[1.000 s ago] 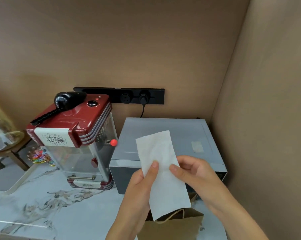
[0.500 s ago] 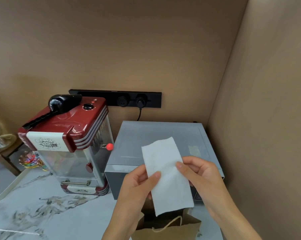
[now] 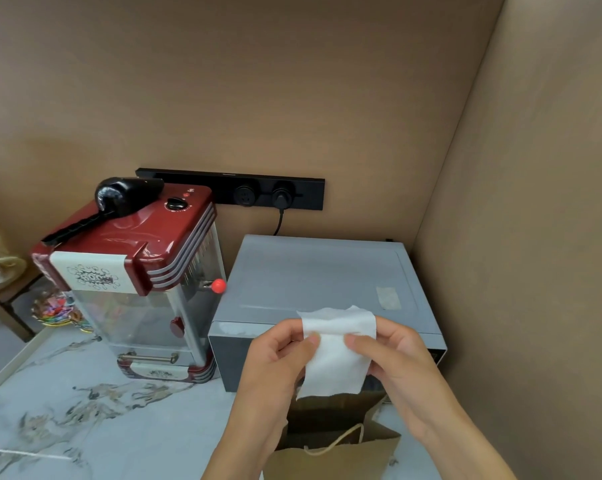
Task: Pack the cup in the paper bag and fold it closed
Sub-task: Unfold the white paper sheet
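Observation:
A white paper napkin (image 3: 337, 355) is held up in front of me, its top part folded over backward. My left hand (image 3: 278, 362) pinches its left edge and my right hand (image 3: 393, 358) pinches its right edge. Directly below the napkin stands a brown paper bag (image 3: 330, 455) with a twisted paper handle, its mouth open on the marble counter. No cup is visible; the inside of the bag is dark and partly hidden by my hands.
A grey microwave (image 3: 313, 278) sits behind the bag against the right wall. To its left stands a red popcorn machine (image 3: 136, 271) with a black scoop on top. A black socket strip (image 3: 230, 188) runs along the back wall. The marble counter (image 3: 84, 417) extends left.
The napkin was a long flat sheet; its top has been folded down, so it is shorter. Both hands moved lower toward the bag, and the view tilted down slightly.

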### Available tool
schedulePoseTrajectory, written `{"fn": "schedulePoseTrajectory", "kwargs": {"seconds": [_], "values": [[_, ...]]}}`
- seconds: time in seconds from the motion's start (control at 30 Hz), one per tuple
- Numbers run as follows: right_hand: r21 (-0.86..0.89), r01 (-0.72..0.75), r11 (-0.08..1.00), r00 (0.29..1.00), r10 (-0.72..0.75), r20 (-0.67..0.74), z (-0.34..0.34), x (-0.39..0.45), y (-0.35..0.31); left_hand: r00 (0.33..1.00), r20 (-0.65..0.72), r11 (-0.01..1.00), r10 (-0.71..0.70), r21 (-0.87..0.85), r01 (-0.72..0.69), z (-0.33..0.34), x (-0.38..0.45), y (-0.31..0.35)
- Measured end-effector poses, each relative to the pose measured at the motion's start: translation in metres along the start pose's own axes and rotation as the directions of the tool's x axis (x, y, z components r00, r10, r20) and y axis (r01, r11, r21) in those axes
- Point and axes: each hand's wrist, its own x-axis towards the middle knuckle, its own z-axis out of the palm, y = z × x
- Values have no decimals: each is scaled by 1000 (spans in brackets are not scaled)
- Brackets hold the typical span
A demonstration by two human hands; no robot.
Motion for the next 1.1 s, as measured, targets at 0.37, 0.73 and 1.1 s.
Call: {"fn": "schedulePoseTrajectory", "kwargs": {"seconds": [0.37, 0.73, 1.1], "values": [[-183, 74, 980, 995, -85, -53, -12, -5, -10, 998, -52, 1000, 24, 19, -24, 1, 1, 2], [-234, 192, 953, 977, -209, -50, -19, -8, -9, 990, -65, 992, 124, -14, -125, 5, -1, 1], [-218, 237, 947, 968, -248, -26, -22, -8, -2, 973, -74, 975, 220, 45, -217, 3, -3, 5]]}}
